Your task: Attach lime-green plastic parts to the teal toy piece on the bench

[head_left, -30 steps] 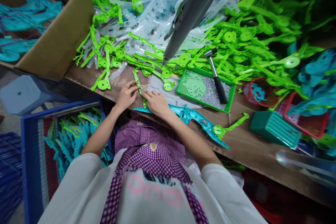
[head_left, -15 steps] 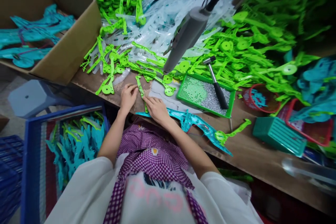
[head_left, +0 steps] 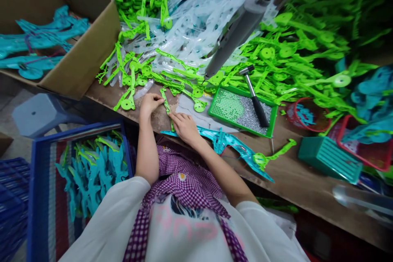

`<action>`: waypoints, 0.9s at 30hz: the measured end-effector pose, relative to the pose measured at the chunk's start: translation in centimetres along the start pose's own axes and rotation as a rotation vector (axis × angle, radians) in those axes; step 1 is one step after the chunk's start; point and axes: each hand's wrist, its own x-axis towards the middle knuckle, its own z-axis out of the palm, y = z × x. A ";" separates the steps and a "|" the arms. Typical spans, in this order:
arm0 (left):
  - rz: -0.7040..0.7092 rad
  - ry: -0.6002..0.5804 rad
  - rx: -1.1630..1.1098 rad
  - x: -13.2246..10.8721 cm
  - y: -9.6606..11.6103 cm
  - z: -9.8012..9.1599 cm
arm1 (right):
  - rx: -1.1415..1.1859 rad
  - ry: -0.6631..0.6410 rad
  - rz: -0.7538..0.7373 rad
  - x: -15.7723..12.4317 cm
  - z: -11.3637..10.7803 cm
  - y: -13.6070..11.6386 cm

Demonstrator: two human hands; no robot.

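Note:
A slim lime-green plastic arm (head_left: 165,99) stands out from the left end of a long turquoise plastic bow-shaped piece (head_left: 227,141) along the bench's front edge. My left hand (head_left: 150,105) pinches at the arm's upper part, fingertips together against its left side. Lower down, my right hand (head_left: 186,128) has its fingers closed on the same arm close to the turquoise piece, covering part of that joint. Another green arm with a round hub (head_left: 260,160) is attached at the bow piece's right end. A grey electric screwdriver (head_left: 235,35) hangs above the bench, its bit pointing down.
A hammer (head_left: 258,108) lies across a green tray (head_left: 211,111) of small metal parts. Behind are heaps of green parts (head_left: 288,51) and clear plastic parts (head_left: 196,20). A cardboard box (head_left: 82,55) stands left, a blue crate (head_left: 32,188) below it, red baskets (head_left: 294,120) right.
The hanging screwdriver has swung to the right. My left forearm has become more upright, its hand shifting slightly while staying at the green arm. My right hand stays nearly in place.

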 end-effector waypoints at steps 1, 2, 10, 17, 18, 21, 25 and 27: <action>-0.015 0.003 -0.016 0.2 -0.1 -0.1 | 0.001 0.004 -0.002 0.0 0.0 0.0; -0.023 0.012 -0.024 0.3 -0.1 -0.1 | 0.002 0.005 -0.006 0.0 0.0 0.0; 0.048 0.086 0.040 -0.2 -0.1 0.3 | 0.011 0.022 -0.013 -0.1 0.1 0.1; 0.081 0.136 0.163 -1.0 0.0 0.7 | 0.011 0.026 -0.015 -0.1 0.1 0.1; 0.093 0.138 0.166 -0.9 0.0 0.7 | 0.010 0.028 -0.015 0.0 0.1 0.1; 0.139 0.127 0.161 -0.8 -0.2 0.5 | 0.003 0.029 -0.017 0.0 0.1 0.1; 0.145 0.061 0.084 -0.9 -0.4 -0.1 | 0.005 0.022 -0.017 -0.1 -0.1 0.1; 0.126 0.046 0.025 -1.0 -0.6 -0.5 | 0.011 0.011 -0.014 -0.1 -0.2 0.1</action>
